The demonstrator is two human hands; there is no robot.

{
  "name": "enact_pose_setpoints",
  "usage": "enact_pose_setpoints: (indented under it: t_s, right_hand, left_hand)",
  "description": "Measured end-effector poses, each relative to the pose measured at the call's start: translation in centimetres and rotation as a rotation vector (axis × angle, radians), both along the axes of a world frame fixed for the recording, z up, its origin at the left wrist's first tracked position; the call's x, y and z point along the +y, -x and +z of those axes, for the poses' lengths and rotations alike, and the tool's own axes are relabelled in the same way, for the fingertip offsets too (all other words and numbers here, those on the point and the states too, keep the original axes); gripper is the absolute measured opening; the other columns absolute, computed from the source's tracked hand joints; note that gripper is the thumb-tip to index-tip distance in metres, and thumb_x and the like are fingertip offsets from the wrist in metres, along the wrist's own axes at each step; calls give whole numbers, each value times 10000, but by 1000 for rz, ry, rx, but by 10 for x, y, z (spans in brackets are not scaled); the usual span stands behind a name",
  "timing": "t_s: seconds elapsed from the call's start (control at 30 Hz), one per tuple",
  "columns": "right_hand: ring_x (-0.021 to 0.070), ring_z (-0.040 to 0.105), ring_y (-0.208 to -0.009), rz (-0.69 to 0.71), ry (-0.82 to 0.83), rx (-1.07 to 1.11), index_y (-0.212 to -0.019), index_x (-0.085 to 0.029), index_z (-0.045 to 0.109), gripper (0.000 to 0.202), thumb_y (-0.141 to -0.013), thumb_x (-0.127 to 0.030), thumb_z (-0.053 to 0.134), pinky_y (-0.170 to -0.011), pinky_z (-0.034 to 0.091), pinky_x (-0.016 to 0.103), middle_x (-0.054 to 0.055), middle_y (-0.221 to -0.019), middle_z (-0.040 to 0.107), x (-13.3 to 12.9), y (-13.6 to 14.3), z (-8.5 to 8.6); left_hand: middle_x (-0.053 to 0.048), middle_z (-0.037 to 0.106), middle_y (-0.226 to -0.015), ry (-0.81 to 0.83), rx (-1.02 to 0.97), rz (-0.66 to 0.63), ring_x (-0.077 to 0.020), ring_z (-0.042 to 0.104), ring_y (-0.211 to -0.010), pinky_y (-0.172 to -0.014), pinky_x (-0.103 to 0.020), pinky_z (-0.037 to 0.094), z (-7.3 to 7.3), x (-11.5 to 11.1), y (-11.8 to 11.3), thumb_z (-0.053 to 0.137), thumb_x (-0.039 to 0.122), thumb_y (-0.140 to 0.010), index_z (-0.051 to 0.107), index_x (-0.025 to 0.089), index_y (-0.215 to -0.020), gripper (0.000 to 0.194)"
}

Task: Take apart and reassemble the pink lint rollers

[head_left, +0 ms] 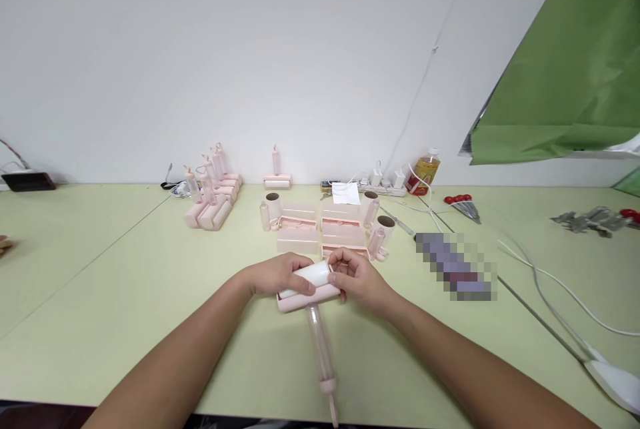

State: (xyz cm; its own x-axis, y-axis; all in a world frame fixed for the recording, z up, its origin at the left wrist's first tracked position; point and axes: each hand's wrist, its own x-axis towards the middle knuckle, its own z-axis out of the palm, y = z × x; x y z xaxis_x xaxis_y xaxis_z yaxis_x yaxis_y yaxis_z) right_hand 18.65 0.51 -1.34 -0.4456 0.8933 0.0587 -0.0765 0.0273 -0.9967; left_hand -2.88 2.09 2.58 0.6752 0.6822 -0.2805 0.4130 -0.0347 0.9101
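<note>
Hands close together over a pale green table (125, 335): the left hand (283, 273) grips a pink roller frame (295, 304) and its white roll (316, 273); the right hand (363, 279) pinches their right end. A clear handle (321, 342) points toward the wearer. Apparently the roll is being fitted or adjusted, which calls for a steady frame and aligned ends. Beyond sit translucent covers (299, 242).

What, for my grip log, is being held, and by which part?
A pink roller, by its head: the left hand grips across the white roll, the right hand the right end.
</note>
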Motion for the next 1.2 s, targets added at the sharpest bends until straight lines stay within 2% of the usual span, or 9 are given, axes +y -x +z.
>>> enact_pose_setpoints:
  t_s: [0.17,0.3,0.37,0.47,0.53,0.73,0.9,1.03,1.2]
  right_hand:
    - [76,479,-453,42,71,-55,-816,-194,492,279,-688,-267,729,-443,401,202,-90,-564,483,-3,1,4]
    - [66,455,-453,53,99,-30,-798,-196,495,258,-671,-226,718,-449,365,189,-94,-554,482,-7,4,7]
    - [62,435,-456,63,112,-11,-795,-198,492,261,-659,-209,715,-443,344,185,-92,-565,488,-8,5,6]
    - [60,421,-458,87,124,2,-788,-197,489,259,-649,-193,707,-443,329,184,-88,-571,493,-9,6,4]
    - [60,422,-449,102,129,-9,-786,-194,493,252,-648,-192,704,-443,328,185,-90,-551,487,-9,6,3]
    - [63,447,-439,169,173,19,-772,-193,500,242,-633,-195,697,-440,338,186,-87,-536,497,-10,11,-2]
    - [61,418,-398,180,226,44,-735,-208,436,247,-564,-111,586,-406,320,181,-106,-489,479,-9,17,-7]
    - [51,366,-372,186,219,55,-708,-218,393,254,-532,-87,520,-378,271,173,-122,-460,432,-8,19,-3]
    - [54,337,-377,121,176,24,-653,-222,358,234,-507,-107,500,-384,238,184,-118,-470,377,-7,21,-1]
  left_hand:
    - [-15,644,-958,-132,123,-65,-191,584,-832,-657,-238,419,3,-4,-1,654,393,-733,632,199,-1025,351]
    - [-43,631,-1086,-194,98,-92,-225,592,-931,-728,-266,440,10,-14,-5,679,430,-727,553,222,-1161,498]
    - [-50,625,-1105,-204,111,-104,-235,595,-942,-730,-273,443,11,-18,-7,698,456,-710,526,226,-1180,551]
    - [-53,627,-1079,-239,156,-81,-238,598,-917,-705,-279,436,11,-20,-10,662,514,-732,522,220,-1148,528]
    - [-52,625,-1068,-225,167,-76,-235,595,-915,-710,-284,437,9,-20,-10,656,511,-740,521,214,-1121,501]
    - [-21,613,-1082,-26,50,-207,-218,587,-979,-820,-310,455,8,-9,-3,724,403,-695,515,217,-1093,486]
    - [-12,603,-1099,-13,52,-257,-226,567,-1022,-862,-319,445,6,-2,0,747,398,-670,550,225,-1099,503]
    - [-22,588,-1133,-7,-33,-297,-220,554,-1049,-892,-315,434,4,0,-1,729,371,-702,531,219,-1127,494]
    - [-30,591,-1118,-109,56,-248,-213,562,-1004,-847,-298,441,1,2,1,698,354,-726,530,210,-1127,457]
